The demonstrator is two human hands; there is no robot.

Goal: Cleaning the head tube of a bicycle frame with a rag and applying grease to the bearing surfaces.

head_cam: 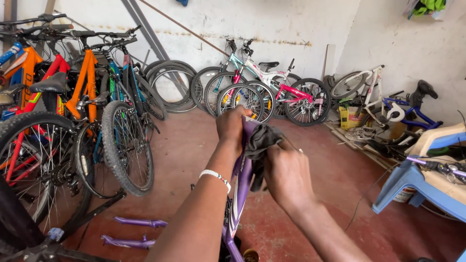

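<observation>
Left hand [232, 125]: closed around top of purple bike frame [241, 187].
Right hand [286, 172]: fist clamped on dark rag [259, 141], pressed against frame.
Yellow crate [350, 116]: beyond frame, contents unclear.

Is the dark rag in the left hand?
No, the right hand grips the dark rag against the purple frame, while the left hand holds the frame's top end.

- I see a purple bike frame [241, 187] with white striping at six o'clock.
- My right hand [286, 172] presses a dark grey rag [261, 140] on it.
- My left hand's [232, 127] wrist wears a white beaded bracelet [216, 176].
- Orange bicycles [87, 80] stand at ten o'clock.
- The floor [194, 145] is dull red.
</observation>
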